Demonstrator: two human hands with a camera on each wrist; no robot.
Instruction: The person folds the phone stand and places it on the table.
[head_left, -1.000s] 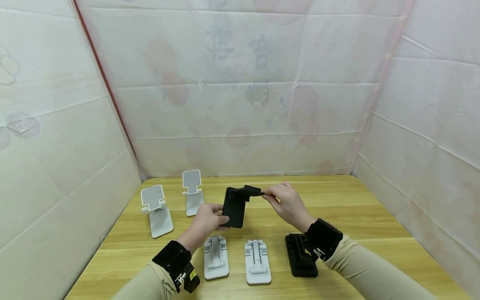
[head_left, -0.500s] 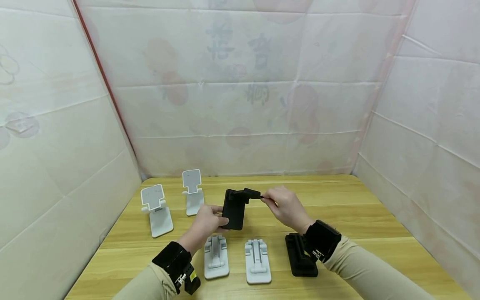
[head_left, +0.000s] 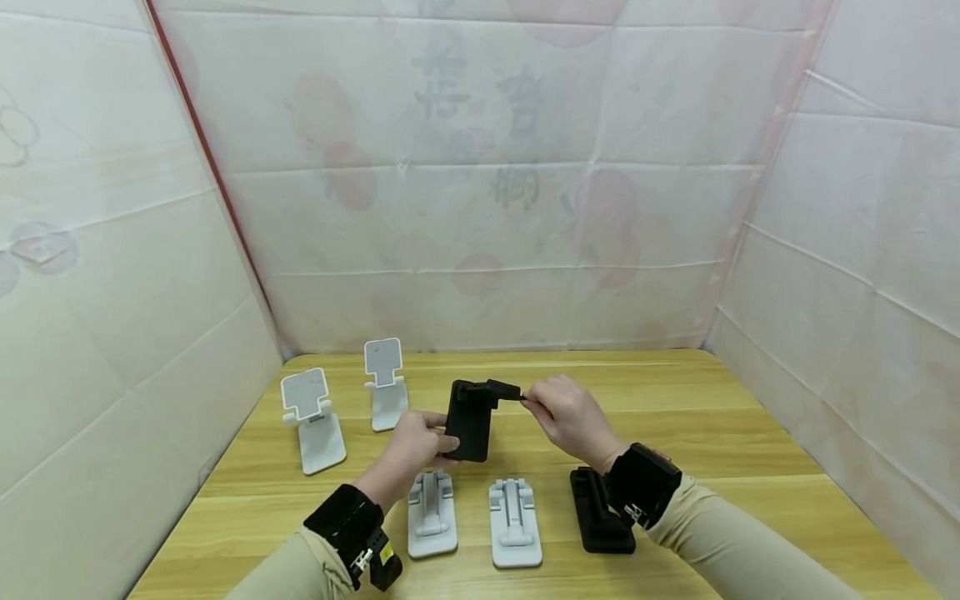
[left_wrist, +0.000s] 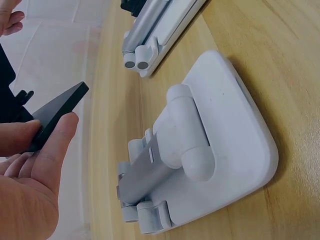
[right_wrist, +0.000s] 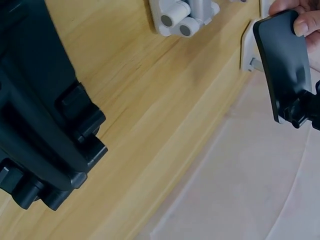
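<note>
A black folding phone stand (head_left: 471, 417) is held up above the wooden table (head_left: 712, 433). My left hand (head_left: 414, 446) grips its base plate (right_wrist: 285, 62) from below; in the left wrist view the thumb lies along the plate's edge (left_wrist: 57, 112). My right hand (head_left: 568, 414) pinches the tip of the stand's raised arm (head_left: 501, 388), which is swung out to the right from the top hinge.
Two folded white stands (head_left: 432, 512) (head_left: 514, 522) and one folded black stand (head_left: 597, 510) lie flat near the front edge. Two unfolded white stands (head_left: 313, 421) (head_left: 386, 394) are upright at the back left. White sheet walls close in three sides.
Both hands and the black stand have sunk slightly toward the table. The right hand has drawn a little left and down while keeping hold of the arm.
</note>
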